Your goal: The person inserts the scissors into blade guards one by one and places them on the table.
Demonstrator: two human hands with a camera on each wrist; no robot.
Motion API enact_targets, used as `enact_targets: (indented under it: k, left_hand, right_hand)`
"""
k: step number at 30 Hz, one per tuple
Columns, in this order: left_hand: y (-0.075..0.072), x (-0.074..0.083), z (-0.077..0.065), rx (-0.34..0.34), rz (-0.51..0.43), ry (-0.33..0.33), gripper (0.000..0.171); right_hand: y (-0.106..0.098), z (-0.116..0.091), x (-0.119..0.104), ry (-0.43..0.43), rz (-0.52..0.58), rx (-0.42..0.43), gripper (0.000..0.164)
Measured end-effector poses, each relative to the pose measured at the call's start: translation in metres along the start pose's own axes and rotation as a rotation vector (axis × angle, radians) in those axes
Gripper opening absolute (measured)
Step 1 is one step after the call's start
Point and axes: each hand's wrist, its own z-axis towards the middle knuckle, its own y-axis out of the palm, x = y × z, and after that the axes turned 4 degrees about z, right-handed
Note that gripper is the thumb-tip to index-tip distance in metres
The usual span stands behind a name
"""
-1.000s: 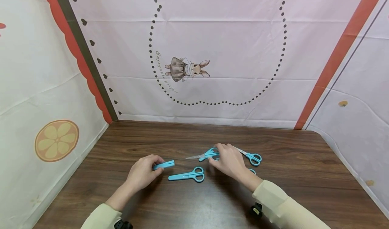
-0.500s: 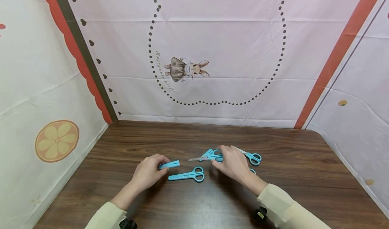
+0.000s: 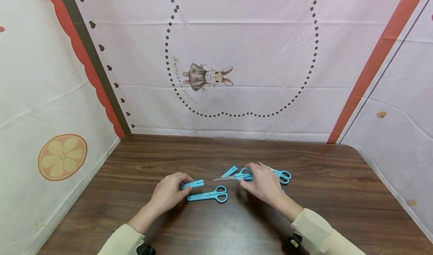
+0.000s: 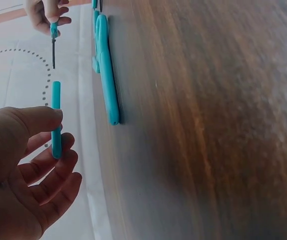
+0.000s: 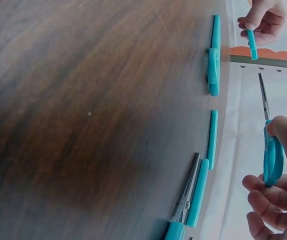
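My left hand (image 3: 170,191) pinches a light-blue scissors blade cover (image 3: 195,184) between thumb and fingers, its slotted end facing right. My right hand (image 3: 264,183) grips scissors (image 3: 241,176) by their blue handles, the closed metal blades pointing left at the cover. A short gap separates blade tip and cover; both are raised above the table in the left wrist view, where the cover (image 4: 56,95) and the blades (image 4: 53,52) nearly line up. Sheathed scissors (image 3: 206,196) lie just in front of them. A loose blade cover (image 3: 230,171) rests behind the held scissors.
Unsheathed scissors (image 3: 282,177) lie right of my right hand, blades partly hidden by it. A blue piece (image 5: 198,192) lies beside their blades in the right wrist view. The brown wooden table (image 3: 162,150) ends at a printed cloth (image 3: 270,59) at the back.
My left hand has moved right with the blade cover. My right hand has shifted slightly right with the scissors, drawing them off the loose cover behind, and their blades are more in line with the held cover.
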Motion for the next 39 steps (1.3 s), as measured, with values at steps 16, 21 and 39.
enact_targets:
  k: [16, 21, 39]
  left_hand:
    - [0.005, 0.01, 0.003, 0.015, -0.018, 0.045, 0.015]
    - [0.008, 0.014, 0.004, 0.023, -0.026, 0.063, 0.015]
    - [0.014, 0.023, 0.008, 0.067, -0.033, 0.108, 0.014]
  right_hand:
    - [-0.006, -0.004, 0.008, 0.078, 0.035, -0.036, 0.044]
    - [-0.006, -0.005, 0.01, 0.103, 0.04, -0.039, 0.046]
    - [-0.003, -0.01, 0.009, 0.13, 0.062, -0.009, 0.04]
